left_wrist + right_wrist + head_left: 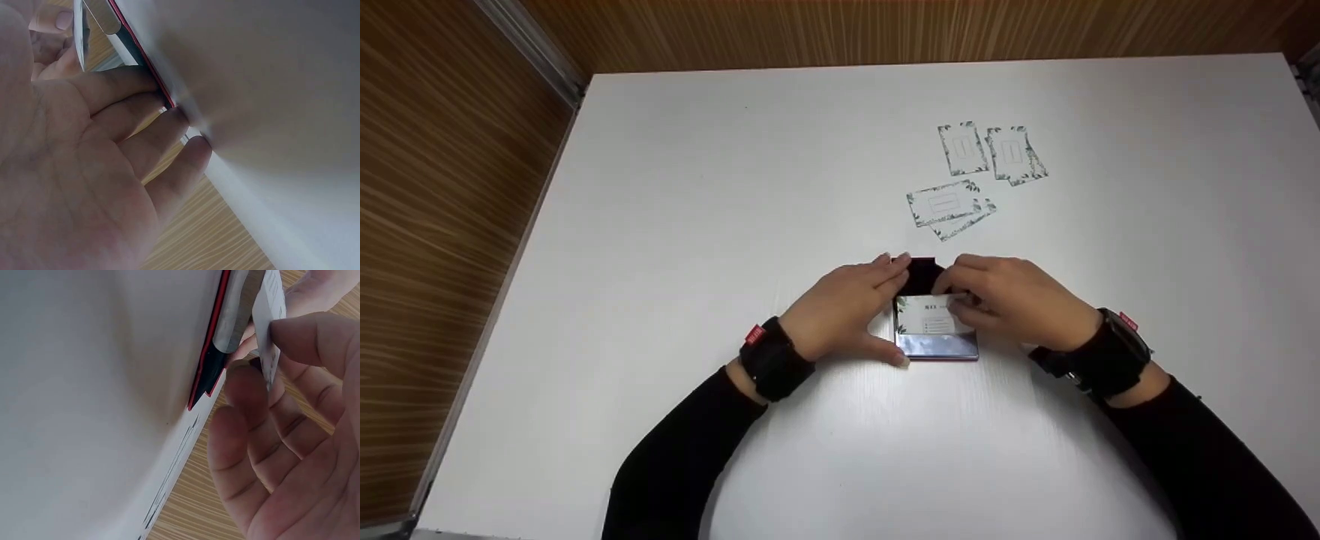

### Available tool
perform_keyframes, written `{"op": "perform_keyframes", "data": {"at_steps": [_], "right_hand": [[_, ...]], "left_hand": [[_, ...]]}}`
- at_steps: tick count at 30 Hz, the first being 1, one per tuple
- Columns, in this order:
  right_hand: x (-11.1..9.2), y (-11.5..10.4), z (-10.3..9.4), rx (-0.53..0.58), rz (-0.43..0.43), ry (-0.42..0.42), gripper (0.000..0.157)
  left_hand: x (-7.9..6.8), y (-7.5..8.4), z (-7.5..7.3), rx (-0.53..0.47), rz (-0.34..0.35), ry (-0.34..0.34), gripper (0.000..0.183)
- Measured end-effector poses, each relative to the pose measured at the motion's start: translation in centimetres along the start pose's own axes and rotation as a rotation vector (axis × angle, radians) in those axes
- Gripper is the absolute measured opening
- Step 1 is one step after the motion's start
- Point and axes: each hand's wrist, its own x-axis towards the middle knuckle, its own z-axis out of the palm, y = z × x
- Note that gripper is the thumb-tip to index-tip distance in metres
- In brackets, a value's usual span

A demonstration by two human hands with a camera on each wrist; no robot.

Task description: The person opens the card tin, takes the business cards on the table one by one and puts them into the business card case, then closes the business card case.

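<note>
A card case (937, 346) with a shiny metal face, red edges and a black inner lid (921, 276) lies opened on the table. My right hand (1009, 296) pinches a white business card (921, 315) with green leaves at its corners, thumb on one face and fingers behind. In the right wrist view the card (270, 323) is raised at a slant over the case's metal face (230, 323). My left hand (851, 304) spans the case's left side, with nearly straight fingers (152, 143) against the lid's edge and the thumb at the lower left corner.
Beyond the case, several leaf-bordered cards lie flat on the white table (697, 187): a single card (963, 148), an overlapping pair (1011, 154) at its right, and another overlapping pair (945, 202) nearer. Wood-grain panels (885, 34) stand behind and at left.
</note>
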Motion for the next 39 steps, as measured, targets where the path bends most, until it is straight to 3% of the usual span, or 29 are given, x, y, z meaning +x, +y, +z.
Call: {"op": "perform_keyframes", "data": {"at_steps": [23,39], "right_hand": [[0.09,-0.34,0.31,0.007,0.017,-0.089,0.016],[0.02,-0.49,0.58,-0.020,-0.024,-0.063,0.018]], "left_hand": [[0.00,-0.10,0.08,-0.003,0.011,0.001,0.112],[-0.04,-0.07,-0.02,0.012,0.026,0.016,0.112]]}}
